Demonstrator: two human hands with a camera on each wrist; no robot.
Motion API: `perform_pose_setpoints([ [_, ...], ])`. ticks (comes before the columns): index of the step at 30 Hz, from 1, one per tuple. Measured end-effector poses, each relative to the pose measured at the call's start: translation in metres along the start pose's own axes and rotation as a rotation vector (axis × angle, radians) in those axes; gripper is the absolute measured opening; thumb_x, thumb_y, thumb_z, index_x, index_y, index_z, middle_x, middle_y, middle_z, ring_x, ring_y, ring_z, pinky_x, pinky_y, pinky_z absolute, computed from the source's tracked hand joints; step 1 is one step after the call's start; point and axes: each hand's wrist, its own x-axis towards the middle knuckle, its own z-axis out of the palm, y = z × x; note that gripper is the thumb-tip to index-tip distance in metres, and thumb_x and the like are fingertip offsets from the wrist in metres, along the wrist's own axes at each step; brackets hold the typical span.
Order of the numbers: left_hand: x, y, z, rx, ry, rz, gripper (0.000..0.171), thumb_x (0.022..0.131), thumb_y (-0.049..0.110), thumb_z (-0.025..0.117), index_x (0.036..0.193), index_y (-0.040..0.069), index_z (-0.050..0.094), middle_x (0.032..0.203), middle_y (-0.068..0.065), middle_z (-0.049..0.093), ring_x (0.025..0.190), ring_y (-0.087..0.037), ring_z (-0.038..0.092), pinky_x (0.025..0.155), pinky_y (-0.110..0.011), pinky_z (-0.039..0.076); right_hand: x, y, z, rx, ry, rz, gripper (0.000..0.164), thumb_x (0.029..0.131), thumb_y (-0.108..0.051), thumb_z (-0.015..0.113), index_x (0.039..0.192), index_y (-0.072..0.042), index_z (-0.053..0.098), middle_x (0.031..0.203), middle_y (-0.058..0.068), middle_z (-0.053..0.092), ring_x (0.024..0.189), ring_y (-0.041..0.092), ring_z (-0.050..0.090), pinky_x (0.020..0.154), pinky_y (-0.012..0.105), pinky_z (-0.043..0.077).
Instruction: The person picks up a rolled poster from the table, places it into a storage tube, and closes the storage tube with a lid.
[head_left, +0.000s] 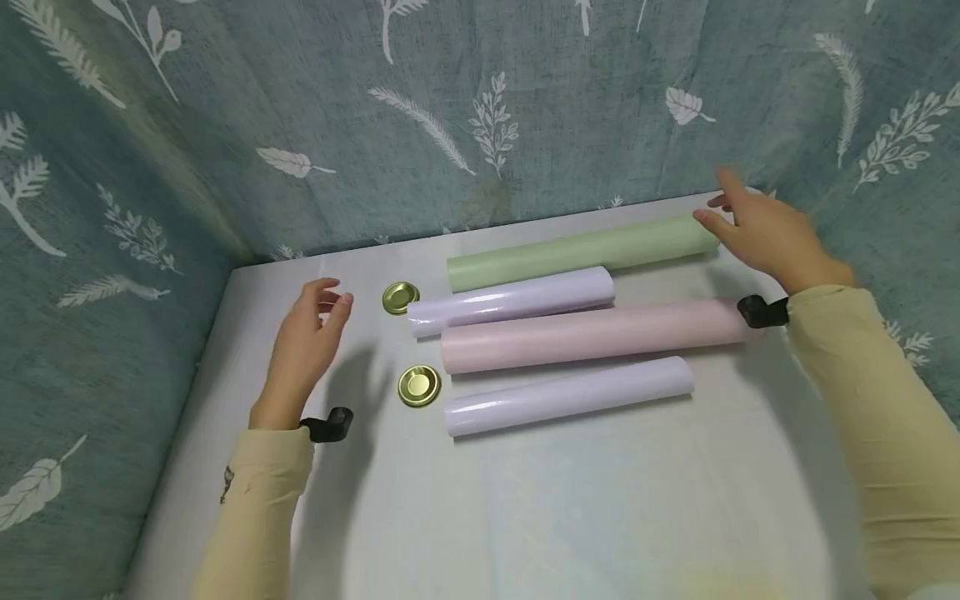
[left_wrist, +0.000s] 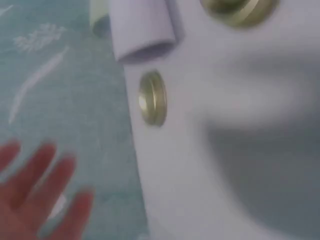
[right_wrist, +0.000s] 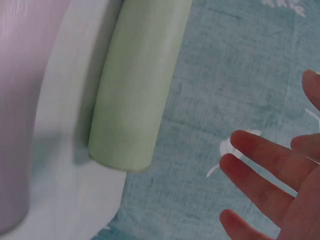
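Note:
My left hand [head_left: 303,346] hovers over the table's left side, fingers loosely bent and holding nothing. Two gold lids are nearest to it: a back lid [head_left: 400,297] and a front lid [head_left: 418,386]. At the back right, my right hand [head_left: 776,233] hangs beside the right end of a green paper roll [head_left: 577,253]; the right wrist view shows its fingers spread and apart from the roll. Between the hands lie a shiny lilac roll [head_left: 517,300], a longer pink roll [head_left: 592,335] and a second lilac roll [head_left: 570,396] at the front.
The white table [head_left: 570,508] meets a teal leaf-patterned cloth [head_left: 330,125] at its back and left edges; more of this cloth hangs on the right. A black wrist camera [head_left: 330,425] sits on the left wrist, and another black camera [head_left: 762,311] on the right.

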Motion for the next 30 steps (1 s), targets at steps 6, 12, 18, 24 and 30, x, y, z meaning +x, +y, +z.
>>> perform_pose_setpoints([
  [6,-0.009,0.003,0.013,-0.215,-0.229,0.012,0.054,0.089,0.055,0.037,0.132,0.022,0.036,0.118,-0.004,0.051,0.105,-0.02,0.052,0.086,-0.043,0.042,-0.004,-0.009,0.008,0.16,0.001,0.006,0.075,0.09,-0.056,0.029,0.141,-0.022,-0.012,0.138,0.022,0.03,0.116,0.046,0.034,0.087,0.063,0.026],
  [12,-0.024,0.015,0.033,-0.721,-0.271,0.061,0.043,0.096,0.035,0.034,0.13,0.008,0.039,0.117,-0.018,0.051,0.106,-0.032,0.051,0.087,-0.044,0.042,-0.011,-0.025,0.018,0.35,0.048,-0.044,0.071,0.089,-0.055,0.033,0.14,-0.032,-0.01,0.142,0.011,0.029,0.125,0.039,0.028,0.096,0.059,0.021],
  [18,-0.039,0.037,0.047,-0.93,-0.338,0.068,0.04,0.098,0.025,0.033,0.124,-0.005,0.04,0.116,-0.029,0.047,0.108,-0.041,0.047,0.089,-0.049,0.04,-0.017,-0.042,0.035,0.53,0.097,-0.093,0.067,0.089,-0.051,0.039,0.136,-0.045,-0.008,0.14,0.006,0.033,0.124,0.03,0.034,0.095,0.054,0.027],
  [24,-0.044,0.039,0.056,-0.871,-0.437,0.014,0.039,0.096,0.024,0.042,0.121,-0.006,0.042,0.109,-0.027,0.05,0.103,-0.038,0.05,0.088,-0.052,0.039,-0.016,-0.063,0.049,0.713,0.133,-0.14,0.067,0.091,-0.041,0.044,0.136,-0.045,-0.005,0.136,0.004,0.04,0.122,0.024,0.038,0.095,0.05,0.03],
  [30,-0.042,0.029,0.066,-0.957,-0.527,0.041,0.033,0.095,0.014,0.042,0.122,-0.005,0.039,0.108,-0.028,0.046,0.1,-0.043,0.049,0.084,-0.054,0.041,-0.023,-0.09,0.066,0.907,0.145,-0.204,0.072,0.092,-0.026,0.048,0.139,-0.038,-0.006,0.134,0.01,0.041,0.119,0.024,0.042,0.096,0.04,0.033],
])
